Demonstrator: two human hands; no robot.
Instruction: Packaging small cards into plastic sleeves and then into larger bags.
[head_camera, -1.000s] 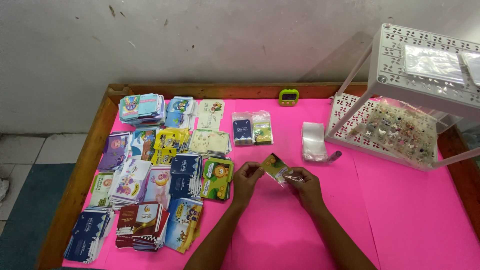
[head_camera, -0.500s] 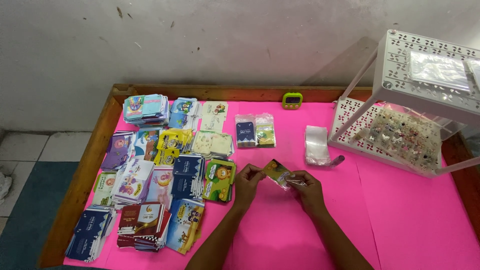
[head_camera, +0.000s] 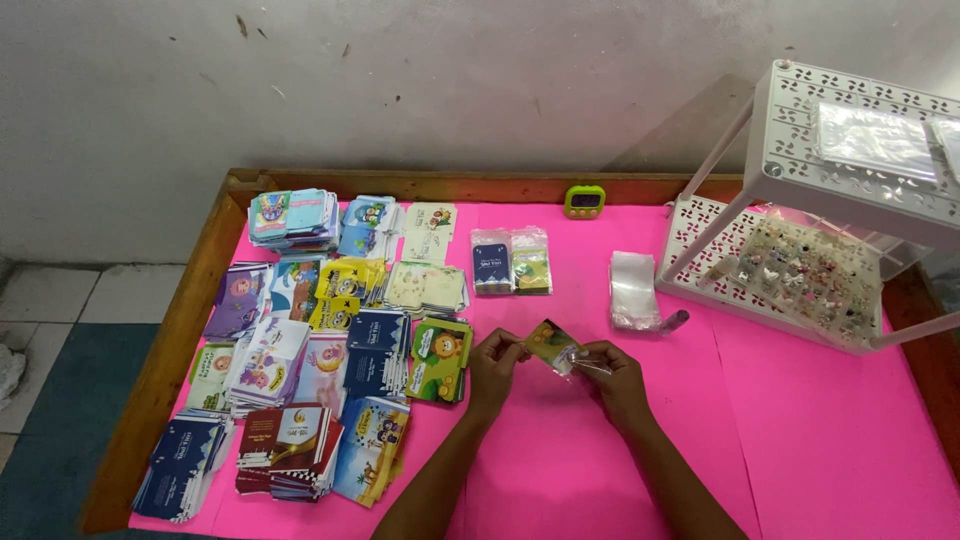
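Card (head_camera: 549, 343), small, brown-green, half inside clear sleeve (head_camera: 583, 365).

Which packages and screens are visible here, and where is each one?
Small card: between both hands, brown-green, entering a clear sleeve.
Card stacks: table's left, many colours.
Two bagged cards: centre, navy and green.
Clear sleeves: beside the white rack.
Timer: far edge, green, small screen.

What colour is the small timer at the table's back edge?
Green timer, dark screen; head view shows it, on the pink table.

White rack (head_camera: 800, 180) cut off at right edge, trinkets (head_camera: 800, 275) indistinct
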